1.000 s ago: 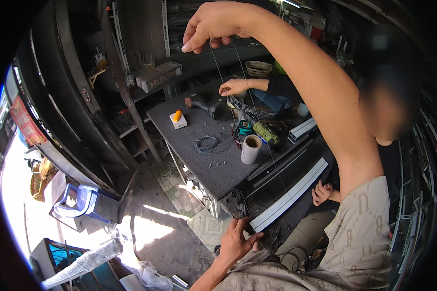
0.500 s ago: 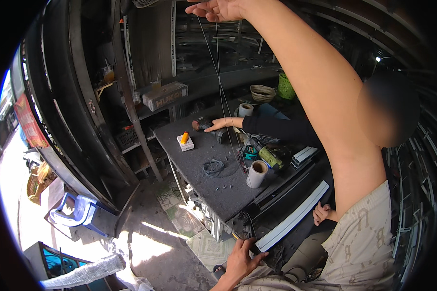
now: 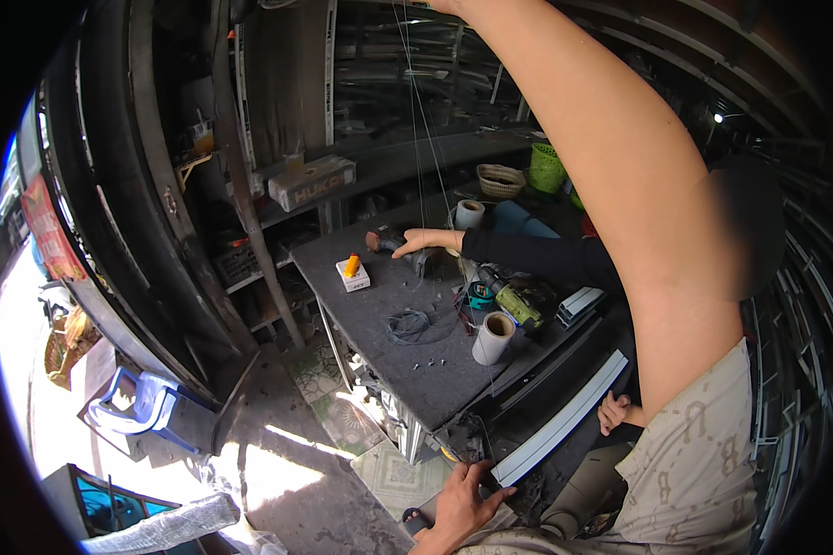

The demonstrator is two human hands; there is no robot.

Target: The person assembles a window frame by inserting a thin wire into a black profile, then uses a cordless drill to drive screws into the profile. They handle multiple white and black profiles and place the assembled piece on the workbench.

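Note:
My right arm is raised across the view. Only a sliver of my right hand [image 3: 448, 6] shows at the top edge, its fingers cut off. Thin strands of cord [image 3: 417, 139] run from beside it down to the dark table [image 3: 379, 356]. My left hand [image 3: 461, 504] is low, with curled fingers and the thumb apart, by the near end of a long white strip [image 3: 565, 416]; what it grips is hidden. A loose tangle of thin cord [image 3: 407, 326] lies on the table. A white roll [image 3: 493, 340] stands close to the strands.
A co-worker's hand [image 3: 424, 240] holds a dark power tool [image 3: 379, 239]. Their other hand [image 3: 613, 413] is by the strip. A green drill [image 3: 518, 303], a small white box [image 3: 353, 276] with a yellow lighter, and another roll [image 3: 469, 215] are on the table. A blue chair [image 3: 148, 407] stands left.
My right hand has risen nearly out of the picture, drawing the strands up more steeply. The tangle on the table has loosened and spread. My left hand is slightly lower.

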